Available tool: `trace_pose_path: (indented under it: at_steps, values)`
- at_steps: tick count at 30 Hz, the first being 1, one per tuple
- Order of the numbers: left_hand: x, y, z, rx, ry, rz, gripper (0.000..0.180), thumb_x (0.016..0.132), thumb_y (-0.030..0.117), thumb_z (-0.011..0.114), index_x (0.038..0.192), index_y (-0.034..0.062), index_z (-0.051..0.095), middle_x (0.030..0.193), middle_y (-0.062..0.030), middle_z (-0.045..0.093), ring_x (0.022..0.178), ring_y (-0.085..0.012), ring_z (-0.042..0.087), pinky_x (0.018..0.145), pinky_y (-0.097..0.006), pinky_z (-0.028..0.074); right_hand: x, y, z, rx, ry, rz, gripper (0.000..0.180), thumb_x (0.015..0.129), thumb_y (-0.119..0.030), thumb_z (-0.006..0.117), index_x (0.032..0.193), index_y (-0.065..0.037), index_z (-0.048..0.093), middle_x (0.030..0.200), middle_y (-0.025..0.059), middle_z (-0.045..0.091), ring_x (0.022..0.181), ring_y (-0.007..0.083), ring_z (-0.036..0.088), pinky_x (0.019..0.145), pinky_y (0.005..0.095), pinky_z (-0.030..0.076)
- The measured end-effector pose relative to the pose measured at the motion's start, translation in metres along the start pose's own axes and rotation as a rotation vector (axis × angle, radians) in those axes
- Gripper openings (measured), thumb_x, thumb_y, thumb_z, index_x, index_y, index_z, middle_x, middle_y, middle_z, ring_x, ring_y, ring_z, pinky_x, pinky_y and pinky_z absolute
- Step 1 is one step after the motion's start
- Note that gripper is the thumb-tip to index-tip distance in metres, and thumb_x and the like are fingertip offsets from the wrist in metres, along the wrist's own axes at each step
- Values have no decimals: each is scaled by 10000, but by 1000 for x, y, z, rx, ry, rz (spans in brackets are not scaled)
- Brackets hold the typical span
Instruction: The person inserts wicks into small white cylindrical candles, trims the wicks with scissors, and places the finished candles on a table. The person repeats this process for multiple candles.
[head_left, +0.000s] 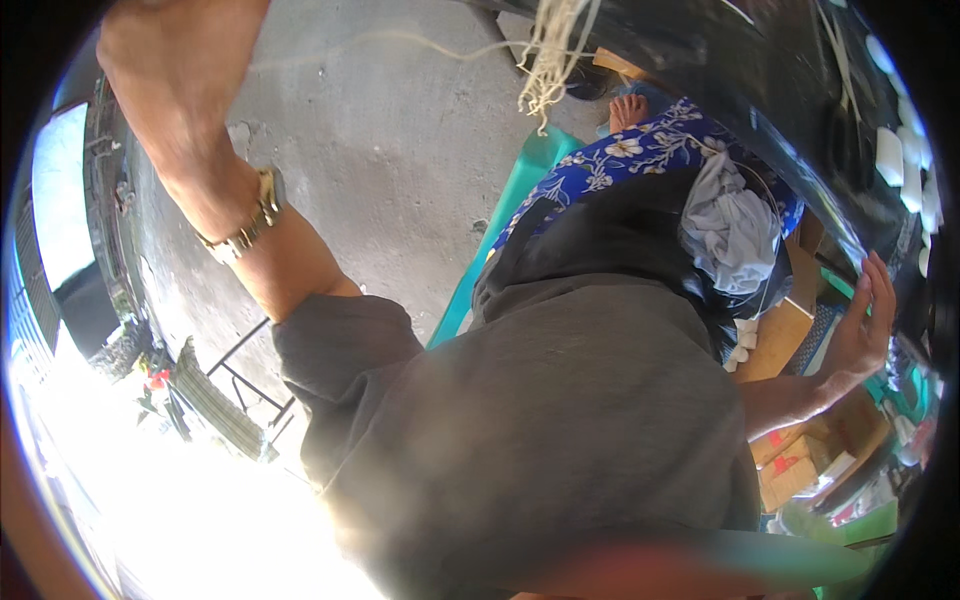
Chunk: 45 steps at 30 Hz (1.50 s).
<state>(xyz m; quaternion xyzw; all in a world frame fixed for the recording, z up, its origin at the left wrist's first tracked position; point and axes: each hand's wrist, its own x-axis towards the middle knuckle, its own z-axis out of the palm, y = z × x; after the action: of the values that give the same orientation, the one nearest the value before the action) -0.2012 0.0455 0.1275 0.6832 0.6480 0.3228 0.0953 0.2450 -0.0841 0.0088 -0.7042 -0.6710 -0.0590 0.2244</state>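
My left hand [170, 60] is raised at the upper left, past a wrist with a metal-banded watch [245, 220]. The top edge of the view cuts off its fingers, so its grip is hidden. A thin pale thread [400, 36] runs from beside that arm to a bundle of cream strands [550, 70] with frayed ends, hanging at the top centre. At the right, my right hand [862, 325] has its fingers stretched out by the edge of a glossy black surface [740, 90]. Nothing shows in its grasp.
Crumpled grey cloth [730, 220] lies over my lap beside blue flowered fabric [620, 150]. A teal bench [500, 225] is under me. White blocks [890, 157] line the black surface's right side. Cardboard boxes [795, 475] stand at lower right, and a concrete floor [390, 150] at left.
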Motion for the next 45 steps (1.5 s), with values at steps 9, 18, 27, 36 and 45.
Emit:
trace_pose_path:
  at_steps: [9, 18, 27, 36, 45]
  values:
    - [-45, -68, 18, 153, 229, 54, 244, 954, 249, 634, 1091, 83, 749, 957, -77, 737, 870, -115, 675, 642, -242, 521, -7, 6, -19, -26, 86, 56, 186, 950, -38, 598, 1101, -26, 707, 1127, 93, 705, 1054, 172, 651, 944, 294, 498]
    - [-17, 40, 57, 279, 175, 258, 262, 966, 240, 599, 1039, 40, 751, 903, -67, 731, 772, -127, 658, 561, -252, 468, -96, 44, -71, -175, 400, 718, 235, 805, -155, 672, 986, -4, 685, 886, 171, 680, 917, 331, 668, 844, 405, 517]
    - [-11, 163, 120, 246, 58, 575, 276, 977, 238, 589, 1073, 28, 740, 978, -87, 736, 865, -175, 689, 758, -273, 552, -265, 174, -65, -429, 105, 1363, 243, 906, -295, 643, 1064, -127, 720, 986, 118, 720, 900, 277, 692, 813, 342, 528]
    - [29, 247, 180, 244, 15, 944, 224, 926, 135, 663, 1096, 1, 721, 1036, -89, 732, 914, -188, 681, 841, -315, 536, -258, 199, -61, -384, 337, 1283, 240, 877, -350, 659, 1039, -187, 730, 952, 123, 720, 892, 308, 697, 792, 379, 541]
    - [-14, 328, 243, -619, -145, 1620, 250, 887, 238, 627, 1082, 82, 651, 980, -120, 584, 803, -189, 552, 987, -494, 433, -36, 92, -42, 1271, 361, 460, 306, 892, -203, 660, 1152, -43, 652, 1111, 128, 666, 1011, 230, 647, 890, 356, 503]
